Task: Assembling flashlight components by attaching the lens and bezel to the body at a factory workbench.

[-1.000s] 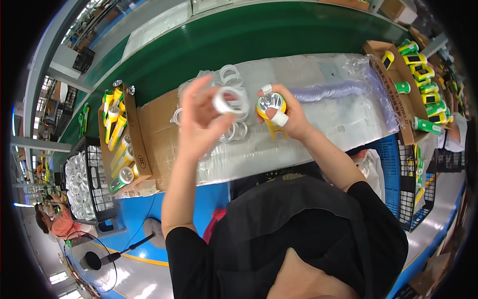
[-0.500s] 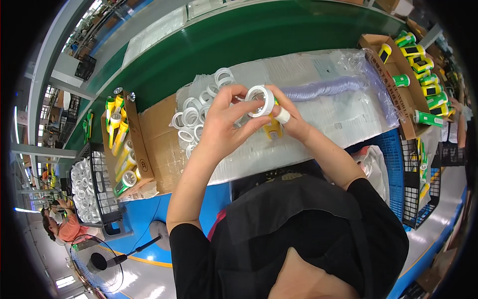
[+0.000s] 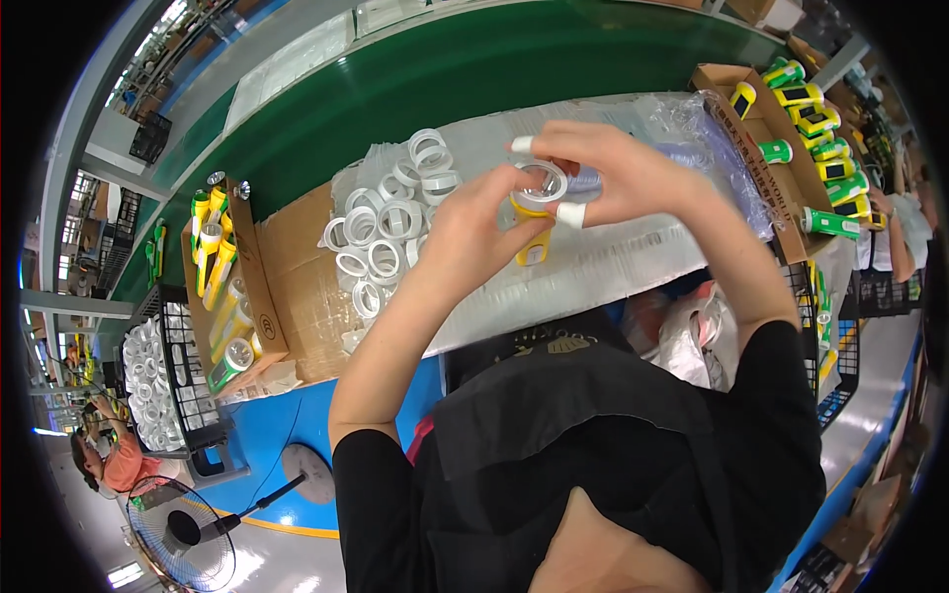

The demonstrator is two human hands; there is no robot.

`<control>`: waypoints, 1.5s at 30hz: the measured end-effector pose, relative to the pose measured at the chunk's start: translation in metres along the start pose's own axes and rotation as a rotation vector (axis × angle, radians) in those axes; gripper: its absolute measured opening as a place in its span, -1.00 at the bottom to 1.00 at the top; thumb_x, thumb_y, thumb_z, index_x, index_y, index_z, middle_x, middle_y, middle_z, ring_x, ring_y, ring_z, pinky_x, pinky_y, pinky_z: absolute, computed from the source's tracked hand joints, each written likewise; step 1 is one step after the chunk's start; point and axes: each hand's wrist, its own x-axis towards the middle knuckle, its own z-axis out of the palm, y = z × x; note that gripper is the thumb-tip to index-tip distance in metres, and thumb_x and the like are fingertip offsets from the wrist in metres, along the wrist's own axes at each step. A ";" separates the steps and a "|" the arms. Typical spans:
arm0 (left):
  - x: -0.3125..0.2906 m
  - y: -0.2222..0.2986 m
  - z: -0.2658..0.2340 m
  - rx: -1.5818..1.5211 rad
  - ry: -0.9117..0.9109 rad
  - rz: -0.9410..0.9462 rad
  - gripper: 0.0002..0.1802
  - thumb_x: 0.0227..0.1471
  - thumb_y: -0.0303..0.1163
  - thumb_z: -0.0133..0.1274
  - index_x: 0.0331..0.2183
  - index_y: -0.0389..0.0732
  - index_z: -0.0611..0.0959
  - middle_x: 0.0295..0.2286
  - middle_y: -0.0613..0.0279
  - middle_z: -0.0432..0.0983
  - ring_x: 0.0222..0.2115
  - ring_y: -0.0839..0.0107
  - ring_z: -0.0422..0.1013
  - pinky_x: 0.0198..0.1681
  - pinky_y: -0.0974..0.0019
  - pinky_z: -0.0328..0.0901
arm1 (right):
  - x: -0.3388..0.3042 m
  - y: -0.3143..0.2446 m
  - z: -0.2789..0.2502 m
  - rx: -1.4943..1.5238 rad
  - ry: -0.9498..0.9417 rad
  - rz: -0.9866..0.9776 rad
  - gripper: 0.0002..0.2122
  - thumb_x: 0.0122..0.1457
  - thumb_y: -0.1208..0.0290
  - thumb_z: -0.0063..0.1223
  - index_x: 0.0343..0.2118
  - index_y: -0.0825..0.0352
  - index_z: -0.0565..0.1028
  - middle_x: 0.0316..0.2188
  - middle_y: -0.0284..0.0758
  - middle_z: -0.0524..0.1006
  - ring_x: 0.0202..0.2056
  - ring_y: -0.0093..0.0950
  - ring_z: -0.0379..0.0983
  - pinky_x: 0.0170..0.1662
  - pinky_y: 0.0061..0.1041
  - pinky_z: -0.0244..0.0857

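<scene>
Between my two hands, above the covered work surface, is a yellow flashlight (image 3: 534, 249) with its head turned up toward me. A white ring (image 3: 543, 201) with a clear middle sits at its head; how firmly it is seated I cannot tell. My left hand (image 3: 473, 235) grips from the left, thumb against the yellow body and index finger at the rim. From the right, my right hand (image 3: 623, 176) curls its fingers and thumb around the ring. White wraps cover two of its fingertips. Loose white rings (image 3: 399, 219) lie piled beside my left hand.
An open carton (image 3: 267, 321) with yellow and green flashlights stands at the left. Beyond it, a black crate (image 3: 193, 381) holds many white rings. Another carton (image 3: 736, 128) and more flashlights (image 3: 835, 168) are at the right. A purple plastic sleeve (image 3: 727, 163) lies on the surface.
My right hand has swung up and around to the ring's right side, from lower down by the flashlight. My left thumb has come down onto the yellow body. The whole view has shifted slightly.
</scene>
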 end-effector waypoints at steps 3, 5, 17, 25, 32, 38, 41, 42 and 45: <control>0.002 0.001 0.006 -0.065 0.012 -0.087 -0.60 -0.19 -0.40 0.34 -0.26 -0.14 0.53 -0.32 0.14 0.57 -0.27 0.11 0.51 -0.24 0.19 0.39 | 0.018 -0.009 -0.024 -0.158 -0.314 0.018 -0.71 -0.17 0.56 0.16 -0.28 0.35 0.47 -0.42 -0.28 0.37 -0.39 -0.31 0.38 -0.35 -0.39 0.27; 0.004 -0.003 0.009 -0.086 0.040 -0.015 -0.60 -0.19 -0.40 0.34 -0.26 -0.15 0.53 -0.34 0.13 0.58 -0.32 0.10 0.51 -0.30 0.19 0.39 | 0.028 -0.011 -0.031 -0.184 -0.388 0.028 -0.73 -0.18 0.57 0.14 -0.32 0.35 0.46 -0.43 -0.27 0.37 -0.38 -0.31 0.38 -0.34 -0.39 0.27; 0.009 0.000 0.011 -0.029 0.048 -0.058 -0.60 -0.23 -0.39 0.36 -0.28 -0.11 0.55 -0.46 0.18 0.53 -0.47 0.20 0.47 -0.44 0.22 0.34 | 0.040 -0.029 -0.013 -0.575 -0.337 0.564 -0.69 -0.09 0.24 0.20 -0.48 0.41 0.42 -0.57 -0.22 0.46 -0.54 -0.27 0.41 -0.47 -0.34 0.25; 0.004 -0.006 0.013 -0.009 0.001 -0.084 -0.58 -0.19 -0.46 0.34 -0.22 -0.18 0.57 -0.29 0.21 0.60 -0.34 0.34 0.50 -0.28 0.33 0.40 | 0.022 -0.010 -0.005 -0.544 -0.185 0.349 -0.53 -0.11 -0.06 0.27 -0.50 0.35 0.46 -0.59 -0.22 0.47 -0.52 -0.23 0.44 -0.47 -0.34 0.27; 0.006 -0.022 0.013 -0.111 0.058 -0.066 -0.57 -0.18 -0.50 0.33 -0.19 -0.16 0.58 -0.29 0.23 0.59 -0.33 0.36 0.51 -0.22 0.32 0.41 | 0.007 0.014 0.021 -0.318 0.120 0.168 -0.55 -0.12 0.07 0.36 -0.38 0.36 0.44 -0.54 -0.29 0.43 -0.56 -0.38 0.37 -0.50 -0.42 0.21; -0.011 -0.029 0.017 -0.255 0.194 -0.046 -0.59 -0.17 -0.43 0.35 -0.20 -0.18 0.59 -0.29 0.23 0.55 -0.29 0.42 0.49 -0.19 0.35 0.39 | -0.046 0.054 0.131 0.525 0.504 0.356 -0.40 0.05 0.24 0.30 0.11 0.36 0.32 -0.07 -0.26 0.46 -0.05 -0.44 0.40 -0.01 -0.43 0.30; -0.018 -0.021 0.023 -0.317 0.198 -0.241 -0.59 -0.18 -0.35 0.37 -0.32 -0.18 0.49 -0.34 0.25 0.53 -0.33 0.48 0.46 -0.25 0.42 0.35 | -0.049 0.020 0.174 0.352 0.588 0.416 -0.54 0.09 0.26 0.26 -0.03 0.37 0.38 -0.17 -0.29 0.50 -0.16 -0.49 0.44 -0.08 -0.46 0.31; -0.020 -0.014 0.017 -0.338 0.199 -0.321 -0.59 -0.17 -0.33 0.37 -0.36 -0.18 0.45 -0.36 0.26 0.52 -0.35 0.50 0.45 -0.27 0.44 0.34 | -0.040 0.005 0.178 0.288 0.624 0.416 -0.55 0.09 0.26 0.26 -0.04 0.37 0.38 -0.21 -0.31 0.52 -0.20 -0.51 0.45 -0.11 -0.48 0.31; -0.018 -0.023 0.019 -0.760 0.328 -0.307 -0.61 -0.12 -0.35 0.34 -0.39 -0.15 0.39 -0.39 0.29 0.51 -0.36 0.51 0.46 -0.30 0.46 0.33 | -0.034 0.007 0.178 0.462 0.426 0.463 -0.57 0.10 0.25 0.25 -0.05 0.38 0.39 -0.27 -0.32 0.53 -0.24 -0.53 0.46 -0.17 -0.52 0.32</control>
